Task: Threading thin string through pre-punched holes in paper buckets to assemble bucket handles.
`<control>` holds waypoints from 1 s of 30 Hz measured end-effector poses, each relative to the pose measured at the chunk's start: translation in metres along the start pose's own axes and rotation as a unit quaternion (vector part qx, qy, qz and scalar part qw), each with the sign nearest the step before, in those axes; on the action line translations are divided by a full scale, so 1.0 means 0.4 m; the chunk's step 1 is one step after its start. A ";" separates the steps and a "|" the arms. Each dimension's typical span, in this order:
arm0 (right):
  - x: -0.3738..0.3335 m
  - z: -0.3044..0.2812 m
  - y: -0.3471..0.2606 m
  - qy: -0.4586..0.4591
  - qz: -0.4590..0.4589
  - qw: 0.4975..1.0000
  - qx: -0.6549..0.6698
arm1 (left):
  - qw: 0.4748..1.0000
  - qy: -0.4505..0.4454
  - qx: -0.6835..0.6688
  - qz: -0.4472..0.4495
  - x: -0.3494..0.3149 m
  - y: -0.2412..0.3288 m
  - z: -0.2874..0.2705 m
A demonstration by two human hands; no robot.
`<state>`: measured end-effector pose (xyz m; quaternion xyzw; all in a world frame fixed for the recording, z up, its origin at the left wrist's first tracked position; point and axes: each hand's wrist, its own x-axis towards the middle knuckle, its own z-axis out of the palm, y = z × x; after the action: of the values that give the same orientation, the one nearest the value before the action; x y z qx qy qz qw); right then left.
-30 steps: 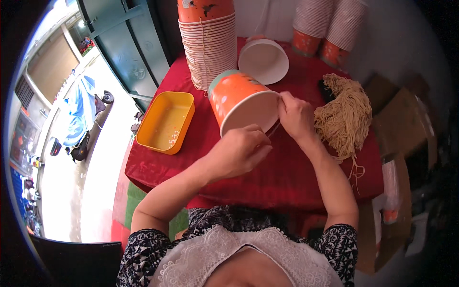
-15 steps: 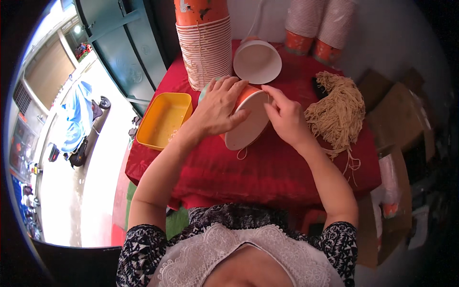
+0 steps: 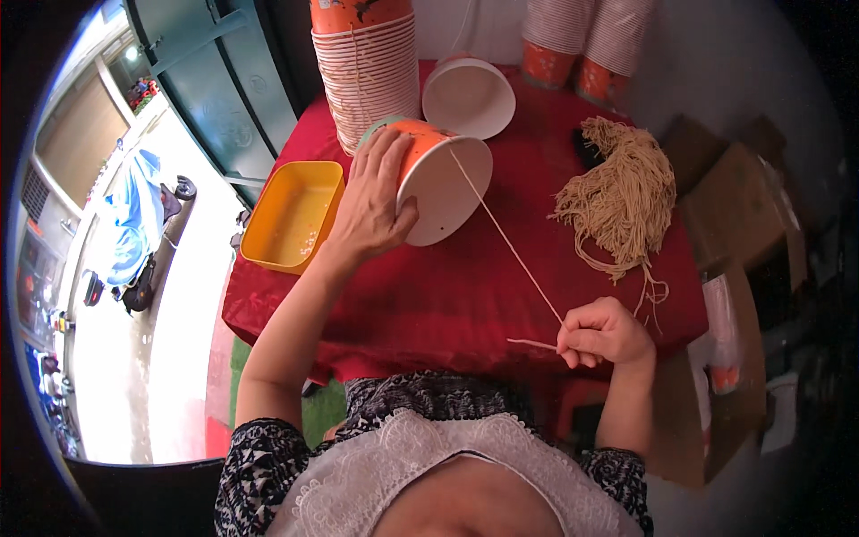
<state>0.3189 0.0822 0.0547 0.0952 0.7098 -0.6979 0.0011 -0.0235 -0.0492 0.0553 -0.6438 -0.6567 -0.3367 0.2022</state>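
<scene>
An orange paper bucket (image 3: 432, 141) lies tipped on the red-clothed table (image 3: 376, 304), its white open mouth turned toward me. My left hand (image 3: 374, 199) grips it around the left side, with the thumb at the rim. From the upper part of the mouth a thin beige string (image 3: 507, 240) runs taut down to the right. My right hand (image 3: 607, 335), closed in a fist near the table's front edge, holds that string, and a short loose end sticks out to its left. On the table's right side lies a thick bundle of strings (image 3: 622, 192).
A tall stack of nested buckets (image 3: 371, 80) stands behind the held one. Beside it another bucket (image 3: 470, 97) lies with its white mouth showing. A yellow plastic tub (image 3: 291, 219) with small white bits sits left. More stacks (image 3: 548, 63) stand at the back; cardboard boxes (image 3: 738, 206) are at right.
My right hand has gone from the bucket's rim down and right, drawing the string out straight. My left hand stays on the bucket, whose mouth now faces me more fully.
</scene>
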 end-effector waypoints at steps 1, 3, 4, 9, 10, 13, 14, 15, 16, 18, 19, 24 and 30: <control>-0.001 -0.001 0.009 -0.006 -0.013 1.000 0.011 | 1.000 0.001 0.012 0.000 -0.005 -0.002 -0.004; 0.007 0.011 0.029 0.032 -0.055 0.997 0.042 | 1.000 0.011 0.014 0.000 -0.017 0.004 -0.007; 0.018 0.022 0.029 0.064 -0.069 0.994 0.054 | 1.000 0.023 0.014 0.002 -0.021 0.007 -0.006; 0.110 0.053 0.043 0.090 -0.224 0.926 0.292 | 0.984 0.180 -0.005 0.007 -0.057 0.070 -0.016; 0.124 0.057 0.039 0.089 -0.228 0.914 0.324 | 0.977 0.214 -0.002 0.010 -0.074 0.085 -0.016; 0.164 0.066 0.037 0.086 -0.248 0.890 0.373 | 0.981 0.148 -0.126 0.026 -0.110 0.178 -0.010; 0.174 0.069 0.038 0.087 -0.246 0.890 0.374 | 0.982 0.108 -0.153 0.001 -0.118 0.214 -0.003; 0.183 0.072 0.038 0.092 -0.249 0.884 0.384 | 0.979 0.069 -0.192 -0.025 -0.128 0.240 0.015; 0.189 0.074 0.038 0.096 -0.253 0.878 0.394 | 0.970 0.041 -0.236 -0.046 -0.135 0.259 0.031; 0.202 0.073 0.042 0.090 -0.251 0.875 0.405 | 0.934 -0.064 -0.317 -0.152 -0.152 0.283 0.046; 0.208 0.073 0.044 0.093 -0.255 0.868 0.415 | 0.913 -0.106 -0.342 -0.196 -0.147 0.294 0.048; 0.219 0.072 0.064 0.097 -0.253 0.853 0.447 | 0.850 -0.141 -0.435 -0.261 -0.160 0.302 0.126; 0.199 0.053 0.079 0.170 -0.214 0.854 0.442 | 0.786 -0.142 -0.506 -0.326 -0.160 0.290 0.122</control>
<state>0.2423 0.0719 0.0123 0.0482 0.3185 -0.8942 -0.3109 0.1043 -0.0668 -0.0020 -0.4417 -0.5847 -0.5710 -0.3700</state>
